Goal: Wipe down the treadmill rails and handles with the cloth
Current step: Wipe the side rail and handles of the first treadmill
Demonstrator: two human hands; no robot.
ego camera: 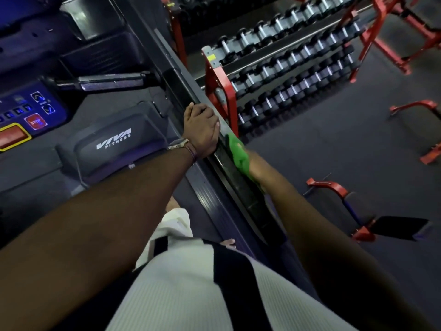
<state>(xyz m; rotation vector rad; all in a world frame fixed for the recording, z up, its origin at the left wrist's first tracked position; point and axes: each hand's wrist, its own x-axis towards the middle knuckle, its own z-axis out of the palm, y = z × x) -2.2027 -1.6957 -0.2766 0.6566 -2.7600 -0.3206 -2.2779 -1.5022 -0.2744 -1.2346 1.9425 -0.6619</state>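
Observation:
The treadmill's dark right side rail [242, 189] runs diagonally from top centre to the lower middle. My left hand [201, 129], a watch on its wrist, grips the top of this rail with its fingers curled over it. Just below it a green cloth [238, 151] lies against the rail's outer side. My right hand [253, 163] holds the cloth there and is mostly hidden under it; only the wrist shows. A short grip handle [109, 81] juts from the console [26, 111] at the left.
A red rack of dumbbells [274, 75] stands close beyond the rail. Red bench frames [334, 189] sit on the dark gym floor to the right. The motor cover with the white logo [114, 139] lies below the console. My striped shirt fills the bottom.

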